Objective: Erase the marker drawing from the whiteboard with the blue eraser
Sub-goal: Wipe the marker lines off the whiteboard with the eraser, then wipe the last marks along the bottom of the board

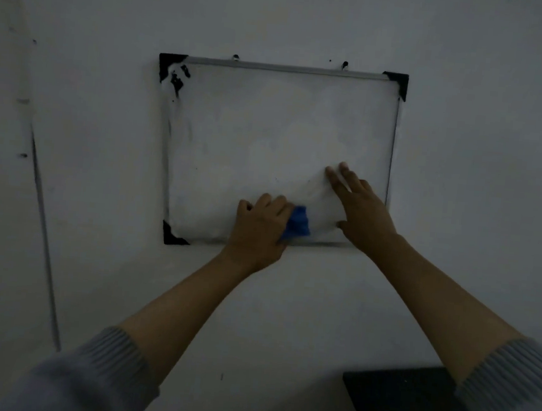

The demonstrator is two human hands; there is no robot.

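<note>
The whiteboard hangs on the wall. Black marks sit in its top left corner, so I think that part needs rubbing. Near the board's bottom edge, my left hand is curled tight around the blue eraser and presses it on the board. Right of it, my right hand lies flat and open on the board, maybe to hold it steady.

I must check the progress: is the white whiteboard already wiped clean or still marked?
Still marked. The white wall-mounted whiteboard is mostly clean, but black marker smudges remain near its top-left corner.
</note>
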